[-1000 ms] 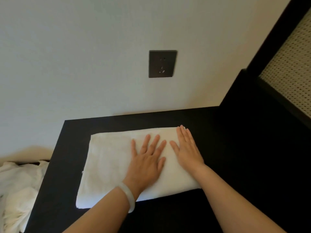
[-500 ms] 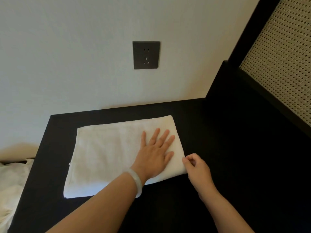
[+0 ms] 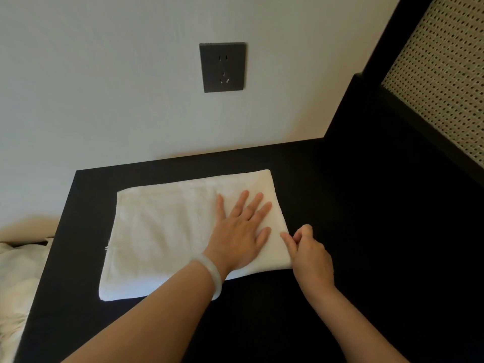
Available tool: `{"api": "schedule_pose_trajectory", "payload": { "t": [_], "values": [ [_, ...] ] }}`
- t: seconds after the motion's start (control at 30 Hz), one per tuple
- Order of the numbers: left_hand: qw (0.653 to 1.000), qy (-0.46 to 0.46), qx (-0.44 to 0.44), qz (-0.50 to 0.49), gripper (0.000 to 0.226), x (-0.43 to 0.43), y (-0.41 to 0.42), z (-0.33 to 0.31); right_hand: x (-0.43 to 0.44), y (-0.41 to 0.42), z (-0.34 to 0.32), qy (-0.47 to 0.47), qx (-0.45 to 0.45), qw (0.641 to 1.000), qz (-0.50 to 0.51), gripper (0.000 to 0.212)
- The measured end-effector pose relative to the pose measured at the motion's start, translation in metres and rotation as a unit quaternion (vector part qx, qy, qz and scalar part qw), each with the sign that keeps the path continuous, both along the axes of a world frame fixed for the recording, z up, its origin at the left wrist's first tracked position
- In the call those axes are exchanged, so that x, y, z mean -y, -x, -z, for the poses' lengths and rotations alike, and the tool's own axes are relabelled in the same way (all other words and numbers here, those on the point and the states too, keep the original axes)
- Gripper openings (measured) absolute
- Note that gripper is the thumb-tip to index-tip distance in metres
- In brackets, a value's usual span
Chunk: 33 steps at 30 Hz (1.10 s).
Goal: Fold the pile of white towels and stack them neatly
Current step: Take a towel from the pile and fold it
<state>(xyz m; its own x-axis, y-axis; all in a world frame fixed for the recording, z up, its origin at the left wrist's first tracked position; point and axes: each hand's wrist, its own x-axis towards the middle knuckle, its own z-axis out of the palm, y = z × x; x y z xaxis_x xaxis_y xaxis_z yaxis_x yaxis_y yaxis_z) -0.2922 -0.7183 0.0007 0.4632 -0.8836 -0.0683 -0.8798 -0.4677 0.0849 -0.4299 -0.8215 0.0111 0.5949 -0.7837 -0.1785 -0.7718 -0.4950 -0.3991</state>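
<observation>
Right hand (image 3: 310, 254) has slid to pinch the right end of the left-to-right towel (image 3: 162, 231), left hand (image 3: 241, 231) flat atop.

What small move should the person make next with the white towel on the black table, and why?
Probably lift the right edge and fold it leftward. The left hand lies flat on the white folded cloth towel, holding it down, while the right hand seems to pinch its near right edge with curled fingers.
</observation>
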Motion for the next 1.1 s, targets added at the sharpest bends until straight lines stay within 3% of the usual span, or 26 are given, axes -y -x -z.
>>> {"api": "schedule_pose_trajectory", "payload": {
  "t": [0.1,0.17,0.23,0.27,0.37,0.6,0.77,0.87,1.0,1.1],
  "values": [
    [1.000,0.012,-0.001,0.003,0.061,-0.001,0.000,0.002,0.000,-0.006,-0.006,0.019,-0.047,0.999,-0.011,0.027],
    [1.000,0.016,-0.003,0.004,0.060,0.000,-0.002,0.001,0.000,-0.017,-0.014,0.085,-0.053,0.995,-0.027,0.021],
    [1.000,0.019,-0.008,0.008,0.059,0.002,-0.002,0.001,-0.005,-0.031,-0.017,0.187,0.028,0.979,-0.073,0.015],
    [1.000,0.021,-0.009,0.011,0.059,0.002,-0.002,0.002,-0.008,-0.038,-0.015,0.194,0.074,0.973,-0.105,0.024],
    [1.000,0.027,0.000,0.015,0.059,0.000,0.001,0.006,-0.011,-0.048,0.004,0.059,0.089,0.976,-0.187,0.053],
    [0.997,0.070,-0.007,-0.032,0.058,-0.020,-0.011,0.008,0.004,-0.039,0.016,0.025,0.055,0.976,-0.211,0.052],
    [0.982,0.059,0.020,-0.177,0.061,-0.094,-0.054,0.016,0.002,-0.049,-0.005,0.118,-0.027,0.971,-0.207,0.052],
    [0.969,0.056,-0.020,-0.239,0.073,-0.108,-0.063,0.009,-0.006,-0.074,-0.031,0.157,0.008,0.965,-0.211,0.049],
    [0.986,0.067,-0.025,-0.152,0.077,-0.063,-0.048,-0.011,-0.016,-0.116,-0.028,0.119,-0.012,0.944,-0.307,0.056],
    [0.994,0.024,-0.003,-0.106,0.074,-0.053,-0.050,-0.005,-0.006,-0.119,-0.004,0.116,-0.052,0.942,-0.311,0.069]
  ]
}}
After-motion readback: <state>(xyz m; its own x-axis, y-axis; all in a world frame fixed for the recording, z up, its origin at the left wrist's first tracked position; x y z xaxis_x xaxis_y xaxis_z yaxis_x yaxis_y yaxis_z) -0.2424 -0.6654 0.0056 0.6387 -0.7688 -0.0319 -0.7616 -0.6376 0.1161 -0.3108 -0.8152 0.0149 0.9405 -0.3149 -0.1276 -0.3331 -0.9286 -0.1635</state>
